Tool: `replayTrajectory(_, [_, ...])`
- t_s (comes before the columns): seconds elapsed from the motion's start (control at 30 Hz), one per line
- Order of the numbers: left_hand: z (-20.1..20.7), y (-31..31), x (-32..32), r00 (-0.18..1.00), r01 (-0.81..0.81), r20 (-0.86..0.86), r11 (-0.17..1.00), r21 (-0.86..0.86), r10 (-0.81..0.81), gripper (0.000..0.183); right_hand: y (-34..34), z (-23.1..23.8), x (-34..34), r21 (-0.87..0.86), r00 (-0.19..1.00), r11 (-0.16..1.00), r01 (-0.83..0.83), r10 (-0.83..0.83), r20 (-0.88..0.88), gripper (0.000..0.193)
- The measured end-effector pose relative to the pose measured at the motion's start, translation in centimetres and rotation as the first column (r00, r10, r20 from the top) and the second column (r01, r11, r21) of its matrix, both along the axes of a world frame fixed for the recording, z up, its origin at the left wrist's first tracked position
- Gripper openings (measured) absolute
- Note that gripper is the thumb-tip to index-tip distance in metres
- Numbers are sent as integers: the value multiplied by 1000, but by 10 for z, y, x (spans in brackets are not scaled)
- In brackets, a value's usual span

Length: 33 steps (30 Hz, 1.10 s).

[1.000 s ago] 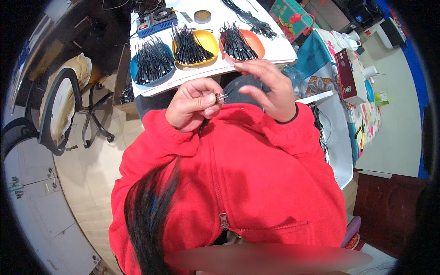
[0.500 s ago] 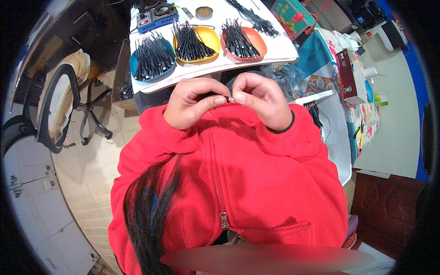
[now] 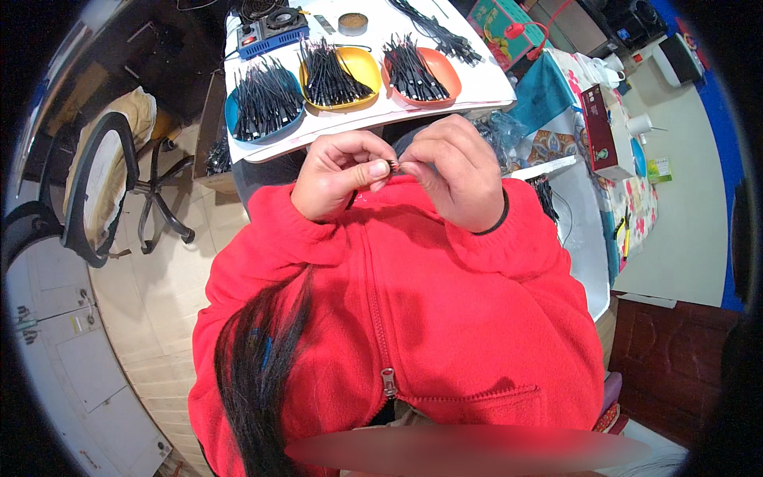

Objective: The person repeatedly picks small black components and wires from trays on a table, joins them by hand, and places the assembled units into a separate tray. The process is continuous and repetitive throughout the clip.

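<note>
My left hand (image 3: 342, 171) is closed in a pinch, its thumb and forefinger on a thin black cable. The small wire ends (image 3: 394, 165) of that cable poke out past the thumb tip, with a reddish tint. My right hand (image 3: 453, 168) meets them from the other side, its thumb and fingertips drawn together at the wire tips. Most of the cable is hidden by my hands. Beyond them on the white table lie bunches of short black cables in a blue tray (image 3: 231, 119), a yellow tray (image 3: 362, 62) and an orange tray (image 3: 449, 67).
At the back of the white table (image 3: 334, 123) stand a blue device with a dial (image 3: 274, 40) and a round tin (image 3: 354, 24). More black cables (image 3: 437, 32) lie at its right. A white bin (image 3: 584, 246) sits to my right, an office chair (image 3: 103, 183) to my left.
The right hand has rolled over, so its back shows more and its thumb is lower. The left hand keeps its pinch nearly in place.
</note>
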State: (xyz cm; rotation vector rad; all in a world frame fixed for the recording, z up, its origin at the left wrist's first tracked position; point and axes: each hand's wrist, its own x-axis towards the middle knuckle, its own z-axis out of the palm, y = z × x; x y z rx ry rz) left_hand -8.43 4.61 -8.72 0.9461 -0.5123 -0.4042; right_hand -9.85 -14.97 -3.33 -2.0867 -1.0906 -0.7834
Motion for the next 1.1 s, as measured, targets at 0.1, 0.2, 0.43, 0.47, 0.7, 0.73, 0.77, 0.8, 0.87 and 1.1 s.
replayTrajectory(0.1, [-5,-4,0,998,31,-45,997,-64,-34,13,0,-2,2,-6,999,1000,-28,28,-26,28])
replayTrajectory(0.2, [-7,-6,-1,978,48,-192,979,-196,-87,13,-2,0,1,19,1000,1000,-13,13,-28,29])
replayTrajectory(0.43, [-9,-9,-6,893,226,-284,895,-385,-348,15,-3,-2,7,45,991,995,-92,87,99,27])
replayTrajectory(0.47, [-9,-10,-6,872,257,-291,874,-412,-393,15,-3,-2,8,23,988,995,-92,89,128,26])
replayTrajectory(0.7, [1,-7,-5,976,129,-160,984,-119,-148,12,-4,-2,-3,7,998,999,-43,43,-50,17])
replayTrajectory(0.73, [6,-1,-3,999,51,-17,997,63,-50,11,-4,-4,-6,121,954,989,-81,112,-277,15])
replayTrajectory(0.77, [10,3,-4,988,-49,150,981,188,21,11,-3,-7,-11,238,845,969,-63,179,-504,12])
replayTrajectory(0.8, [14,6,-5,944,-166,324,943,289,67,12,-4,-10,-14,344,682,939,-33,272,-679,11])
replayTrajectory(0.87, [19,7,-2,824,-353,558,862,363,102,13,-6,-14,-9,453,474,892,11,394,-788,11])
replayTrajectory(1.1, [24,12,6,938,-254,320,891,377,132,14,-7,-17,11,504,527,863,32,414,-742,17])
